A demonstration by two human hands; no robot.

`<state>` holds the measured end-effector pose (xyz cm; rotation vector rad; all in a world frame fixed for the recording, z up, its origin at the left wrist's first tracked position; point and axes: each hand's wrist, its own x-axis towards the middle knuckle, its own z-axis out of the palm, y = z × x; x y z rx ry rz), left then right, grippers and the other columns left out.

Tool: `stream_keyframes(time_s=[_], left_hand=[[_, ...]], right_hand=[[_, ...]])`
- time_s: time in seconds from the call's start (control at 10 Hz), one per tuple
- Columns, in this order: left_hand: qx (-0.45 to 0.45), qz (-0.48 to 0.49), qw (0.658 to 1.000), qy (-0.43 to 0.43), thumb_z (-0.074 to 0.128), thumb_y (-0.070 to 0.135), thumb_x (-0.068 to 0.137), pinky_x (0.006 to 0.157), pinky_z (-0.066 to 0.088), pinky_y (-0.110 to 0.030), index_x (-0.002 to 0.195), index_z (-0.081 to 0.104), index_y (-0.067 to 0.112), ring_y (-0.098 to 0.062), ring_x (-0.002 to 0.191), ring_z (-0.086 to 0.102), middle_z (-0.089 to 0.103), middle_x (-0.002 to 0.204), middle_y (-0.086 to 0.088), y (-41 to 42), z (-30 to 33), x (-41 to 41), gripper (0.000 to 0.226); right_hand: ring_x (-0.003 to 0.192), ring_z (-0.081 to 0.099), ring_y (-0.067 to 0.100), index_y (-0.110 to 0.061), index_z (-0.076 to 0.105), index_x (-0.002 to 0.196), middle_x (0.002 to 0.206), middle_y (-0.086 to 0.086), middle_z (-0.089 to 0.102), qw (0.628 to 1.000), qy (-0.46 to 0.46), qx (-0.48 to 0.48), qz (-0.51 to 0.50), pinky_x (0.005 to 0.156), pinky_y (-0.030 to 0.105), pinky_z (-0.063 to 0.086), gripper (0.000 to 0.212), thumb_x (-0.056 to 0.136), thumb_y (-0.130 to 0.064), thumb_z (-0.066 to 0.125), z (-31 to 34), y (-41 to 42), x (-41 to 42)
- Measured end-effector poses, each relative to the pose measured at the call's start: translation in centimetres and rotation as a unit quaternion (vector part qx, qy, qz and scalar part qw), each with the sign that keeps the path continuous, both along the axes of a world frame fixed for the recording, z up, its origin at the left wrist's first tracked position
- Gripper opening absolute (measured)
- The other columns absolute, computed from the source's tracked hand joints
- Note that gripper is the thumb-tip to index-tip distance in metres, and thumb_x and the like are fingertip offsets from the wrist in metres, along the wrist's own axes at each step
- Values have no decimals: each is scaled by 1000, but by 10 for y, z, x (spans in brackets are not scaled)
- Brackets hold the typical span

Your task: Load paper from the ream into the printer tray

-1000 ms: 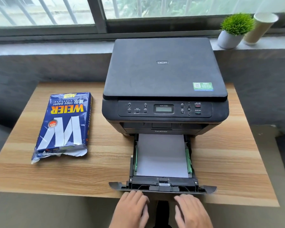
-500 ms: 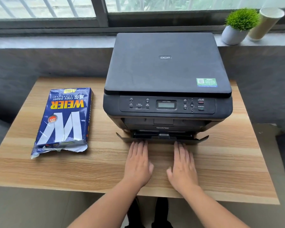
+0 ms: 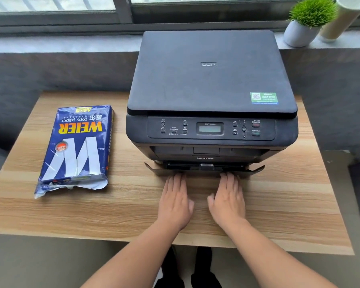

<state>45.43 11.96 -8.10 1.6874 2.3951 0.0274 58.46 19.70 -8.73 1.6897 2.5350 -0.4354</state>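
We saw the printer (image 3: 211, 96) filling the upper centre of the frame, on a wooden table (image 3: 299, 204). Its flat lid read "DCP", and a green sticker (image 3: 264, 98) with a QR code sat at the lid's lower right corner. The panel below carried "DCP-7080" above a small display (image 3: 210, 128), with "COPY" under the left buttons; "brother" was printed on the front beneath it. The tray (image 3: 205, 168) sat pushed into the printer's base, only its front lip showing.

Our left hand (image 3: 175, 201) and right hand (image 3: 227, 201) lay flat and open, fingers straight and together, palms down over the table just below centre. Their fingertips met the tray's front edge, and neither hand held anything.

The ream (image 3: 77, 144) lay at the left of the frame, apart from the printer, its blue wrapper reading "WEIER" and "copy paper" upside down to us, with its near end torn open. A potted plant (image 3: 308, 19) and a paper cup (image 3: 345, 15) stood on the sill at upper right.
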Motion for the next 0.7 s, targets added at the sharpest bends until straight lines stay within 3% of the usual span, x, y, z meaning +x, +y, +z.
stream_keyframes(time_s=[0.1, 0.3, 0.5, 0.6, 0.7], left_hand=[[22, 8, 1000, 2, 57, 30, 73, 114, 28, -46, 137, 38, 0, -37, 127, 40, 47, 135, -21, 18, 4, -15, 73], [23, -1, 1000, 5, 53, 32, 74, 113, 28, -44, 133, 44, 3, -34, 119, 44, 49, 127, -15, 30, 8, -24, 66], [-9, -18, 1000, 13, 49, 34, 79, 117, 19, -44, 141, 33, 6, -34, 131, 33, 40, 139, -15, 26, 9, -27, 70], [-28, -31, 999, 20, 49, 35, 80, 117, 16, -43, 143, 28, 6, -34, 133, 30, 38, 142, -14, 19, 9, -31, 72], [-34, -31, 999, -8, 49, 30, 83, 114, 24, -39, 137, 37, 7, -31, 124, 39, 48, 133, -12, 3, 19, -29, 60]], right_hand=[[134, 38, 41, 2, 36, 140, 143, 21, 43, 1000, -18, -7, 17, 111, 48, 36, 82, 70, -28, 66, 8, 15, -4], [132, 39, 42, 3, 41, 136, 134, 21, 48, 999, -23, 0, 24, 109, 50, 38, 78, 69, -28, 67, 12, 26, -10], [136, 33, 39, -2, 34, 143, 142, 16, 41, 998, -31, -15, 52, 116, 45, 28, 80, 74, -31, 61, 11, 29, -3], [134, 35, 34, -9, 24, 148, 145, 14, 38, 995, -29, -61, 77, 114, 41, 31, 80, 80, -35, 55, 16, 29, 6], [122, 52, 29, -14, 42, 140, 132, 10, 57, 991, 4, -124, 50, 100, 37, 43, 57, 88, -35, 51, 25, 24, 27]])
